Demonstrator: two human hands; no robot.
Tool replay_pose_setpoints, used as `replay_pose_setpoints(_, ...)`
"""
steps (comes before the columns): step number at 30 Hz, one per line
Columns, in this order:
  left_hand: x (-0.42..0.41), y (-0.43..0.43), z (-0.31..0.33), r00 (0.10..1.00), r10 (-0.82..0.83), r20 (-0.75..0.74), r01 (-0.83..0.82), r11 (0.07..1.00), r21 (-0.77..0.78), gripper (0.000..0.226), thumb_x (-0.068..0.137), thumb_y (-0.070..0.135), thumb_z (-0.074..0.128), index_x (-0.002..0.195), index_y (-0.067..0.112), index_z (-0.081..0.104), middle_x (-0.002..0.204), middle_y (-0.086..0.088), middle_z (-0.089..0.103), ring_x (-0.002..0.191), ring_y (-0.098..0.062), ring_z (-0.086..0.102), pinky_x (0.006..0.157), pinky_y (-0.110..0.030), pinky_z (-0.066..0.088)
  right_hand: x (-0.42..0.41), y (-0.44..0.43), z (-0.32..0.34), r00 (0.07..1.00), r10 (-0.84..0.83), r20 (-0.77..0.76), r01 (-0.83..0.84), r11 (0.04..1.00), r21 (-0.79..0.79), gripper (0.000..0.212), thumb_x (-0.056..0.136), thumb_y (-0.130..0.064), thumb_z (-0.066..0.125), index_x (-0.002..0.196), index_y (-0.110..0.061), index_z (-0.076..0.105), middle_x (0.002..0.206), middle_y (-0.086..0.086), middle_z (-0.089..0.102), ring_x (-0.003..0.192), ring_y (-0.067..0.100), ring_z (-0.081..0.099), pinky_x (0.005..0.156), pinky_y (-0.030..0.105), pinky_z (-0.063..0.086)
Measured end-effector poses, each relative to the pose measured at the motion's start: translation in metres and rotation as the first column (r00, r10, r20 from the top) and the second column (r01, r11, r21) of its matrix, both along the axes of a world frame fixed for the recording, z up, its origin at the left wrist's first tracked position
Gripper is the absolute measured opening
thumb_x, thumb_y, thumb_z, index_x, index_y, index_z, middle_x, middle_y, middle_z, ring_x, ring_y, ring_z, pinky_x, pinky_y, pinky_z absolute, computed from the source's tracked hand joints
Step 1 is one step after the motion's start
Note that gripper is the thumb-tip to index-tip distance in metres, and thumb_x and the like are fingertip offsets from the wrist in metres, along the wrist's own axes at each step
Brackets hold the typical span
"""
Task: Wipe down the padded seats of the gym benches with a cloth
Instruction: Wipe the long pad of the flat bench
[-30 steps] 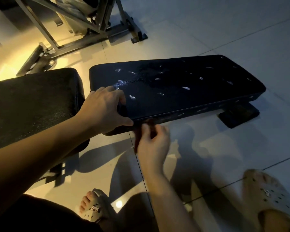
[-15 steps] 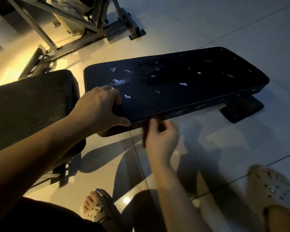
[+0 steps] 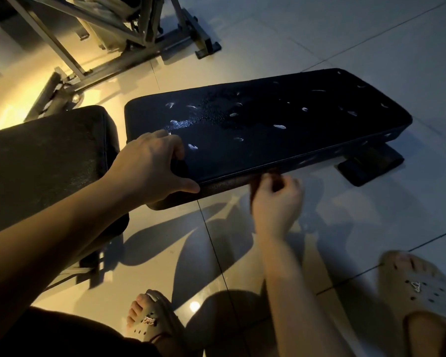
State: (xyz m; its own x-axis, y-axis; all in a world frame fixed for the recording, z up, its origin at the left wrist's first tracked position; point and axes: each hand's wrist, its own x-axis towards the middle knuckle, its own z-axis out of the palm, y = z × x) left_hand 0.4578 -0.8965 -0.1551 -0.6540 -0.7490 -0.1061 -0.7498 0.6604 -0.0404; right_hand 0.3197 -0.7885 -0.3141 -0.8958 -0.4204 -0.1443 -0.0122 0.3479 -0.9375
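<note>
A long black padded bench seat (image 3: 268,130) lies low over the tiled floor, its top scuffed with white tears and wet-looking specks. My left hand (image 3: 150,166) grips its near left corner, fingers curled on top and thumb along the side edge. My right hand (image 3: 278,204) pinches a dark reddish cloth (image 3: 254,185) against the pad's front side edge, near the middle. Most of the cloth is hidden behind my fingers. A second black pad (image 3: 44,155) sits to the left, a narrow gap apart.
A grey metal equipment frame (image 3: 129,39) stands at the back left. The bench's dark foot (image 3: 371,163) sticks out under its right end. My feet in beige perforated slippers (image 3: 152,320) (image 3: 417,284) rest on the glossy floor tiles below.
My right hand has slid the cloth rightward along the pad's front edge. My left hand keeps its hold on the corner. The view has shifted slightly.
</note>
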Motion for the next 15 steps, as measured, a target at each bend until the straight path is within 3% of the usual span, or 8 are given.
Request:
replay_pose_setpoints(2,0.0,-0.001,-0.002,1.0,0.007,-0.007,-0.007,1.0,-0.002,0.056,0.069,0.059,0.082,0.103,0.024,0.056,0.105,0.003,0.054,0.095,-0.018,0.054,0.078,-0.037,0.054,-0.007,-0.002,-0.003,0.998,-0.066,0.005,0.066,0.998,0.009,0.018,0.1,-0.032,0.057,0.105,-0.015,0.062,0.119,-0.005,0.051,0.1,0.008,0.058,0.075,0.01,0.038)
replay_pose_setpoints(5,-0.001,-0.002,-0.003,1.0,0.007,-0.005,-0.007,1.0,-0.022,0.056,0.066,0.061,0.082,0.101,0.026,0.055,0.104,0.003,0.054,0.094,-0.017,0.054,0.078,-0.038,0.053,0.043,-0.002,0.01,0.987,0.142,-0.081,-0.143,0.99,-0.009,0.018,0.1,-0.036,0.056,0.109,-0.022,0.059,0.118,-0.015,0.044,0.099,0.001,0.057,0.079,0.014,0.048)
replay_pose_setpoints(8,-0.001,-0.001,-0.003,1.0,0.008,-0.005,-0.008,1.0,-0.006,0.056,0.067,0.059,0.083,0.102,0.025,0.055,0.104,0.003,0.053,0.095,-0.017,0.053,0.077,-0.036,0.052,0.064,0.005,0.015,0.936,0.274,-0.219,-0.284,0.959,-0.012,0.016,0.096,-0.038,0.057,0.105,-0.025,0.059,0.113,-0.016,0.044,0.092,-0.002,0.054,0.073,0.01,0.045)
replay_pose_setpoints(13,0.001,-0.003,-0.005,1.0,0.003,-0.012,-0.003,1.0,-0.024,0.057,0.066,0.061,0.082,0.102,0.025,0.056,0.103,0.004,0.054,0.092,-0.017,0.054,0.075,-0.035,0.052,-0.024,0.005,-0.005,0.996,0.005,-0.086,0.001,0.998,0.067,0.013,0.099,-0.029,0.06,0.105,-0.018,0.062,0.111,-0.011,0.047,0.097,0.008,0.059,0.078,0.015,0.041)
replay_pose_setpoints(15,0.0,-0.003,-0.004,1.0,0.008,-0.007,-0.008,1.0,-0.02,0.057,0.065,0.063,0.08,0.1,0.026,0.055,0.102,0.004,0.054,0.091,-0.017,0.054,0.075,-0.036,0.054,-0.019,0.004,-0.004,0.996,-0.013,-0.084,0.019,0.997,0.072,0.013,0.099,-0.03,0.059,0.105,-0.018,0.062,0.113,-0.011,0.046,0.099,0.009,0.06,0.078,0.014,0.039)
